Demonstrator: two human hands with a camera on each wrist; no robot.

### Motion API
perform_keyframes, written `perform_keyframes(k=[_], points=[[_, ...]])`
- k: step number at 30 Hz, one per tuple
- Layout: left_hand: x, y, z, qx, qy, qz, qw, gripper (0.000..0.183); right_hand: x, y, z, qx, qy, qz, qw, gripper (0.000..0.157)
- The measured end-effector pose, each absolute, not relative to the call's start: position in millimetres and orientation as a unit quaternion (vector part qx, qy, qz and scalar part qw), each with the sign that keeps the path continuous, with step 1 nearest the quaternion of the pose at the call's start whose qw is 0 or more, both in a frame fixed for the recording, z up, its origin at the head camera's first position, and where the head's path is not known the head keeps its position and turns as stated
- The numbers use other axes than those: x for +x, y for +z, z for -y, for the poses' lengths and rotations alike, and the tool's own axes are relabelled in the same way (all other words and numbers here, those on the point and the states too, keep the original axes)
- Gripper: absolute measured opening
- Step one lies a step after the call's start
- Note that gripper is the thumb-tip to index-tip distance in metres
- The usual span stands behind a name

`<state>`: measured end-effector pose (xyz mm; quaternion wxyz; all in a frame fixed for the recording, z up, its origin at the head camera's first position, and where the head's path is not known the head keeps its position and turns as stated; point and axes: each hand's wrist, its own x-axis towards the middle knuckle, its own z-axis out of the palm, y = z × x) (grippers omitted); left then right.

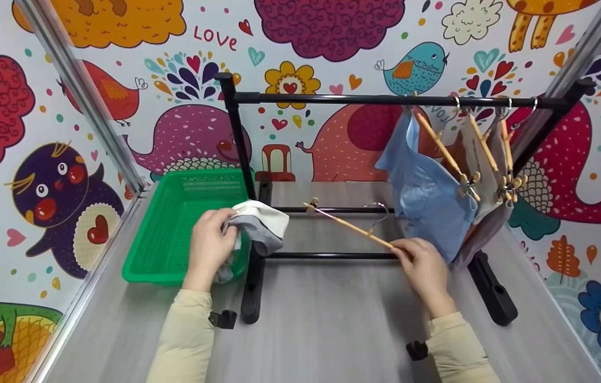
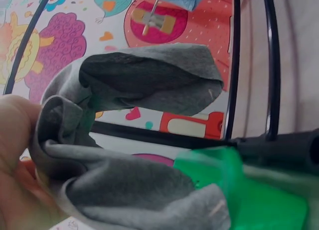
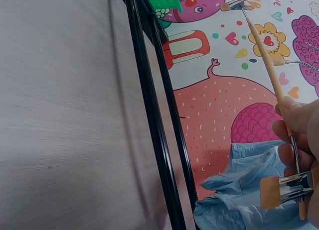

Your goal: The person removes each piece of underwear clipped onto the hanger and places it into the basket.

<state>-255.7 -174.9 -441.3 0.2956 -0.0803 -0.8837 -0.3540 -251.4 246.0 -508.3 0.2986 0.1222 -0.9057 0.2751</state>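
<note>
My left hand pinches a crumpled grey-and-white cloth by one end, over the right side of the green basket. Seen from the left wrist, grey folds of the cloth curl away from the thumb and fingers; its kind cannot be made out. My right hand grips one end of a wooden clip hanger, its metal hook pointing up and away. In the right wrist view, one clip sits beside the fingers and another clip is at the far end, both with nothing between them.
A black rack stands across the table. On its right side hang a light blue garment and other garments on wooden clip hangers. The green basket stands left of the rack. Cartoon-printed walls enclose the table.
</note>
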Motion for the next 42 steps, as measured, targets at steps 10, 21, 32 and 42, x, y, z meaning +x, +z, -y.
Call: perform_keyframes(k=[10, 21, 32, 42], points=[[-263, -431, 198, -0.044, -0.365, 0.881, 0.298, 0.021, -254, -499, -245, 0.128, 0.276, 0.907, 0.293, 0.011], [-270, -435, 217, -0.017, -0.349, 0.877, 0.329, 0.019, -257, -489, -247, 0.138, 0.277, 0.899, 0.310, 0.012], [-275, -453, 231, 0.014, -0.335, 0.872, 0.357, 0.023, -259, -476, -247, 0.155, 0.270, 0.891, 0.330, 0.013], [-273, -472, 238, 0.045, -0.330, 0.892, 0.305, 0.023, -261, -466, -247, 0.171, 0.264, 0.885, 0.344, 0.013]])
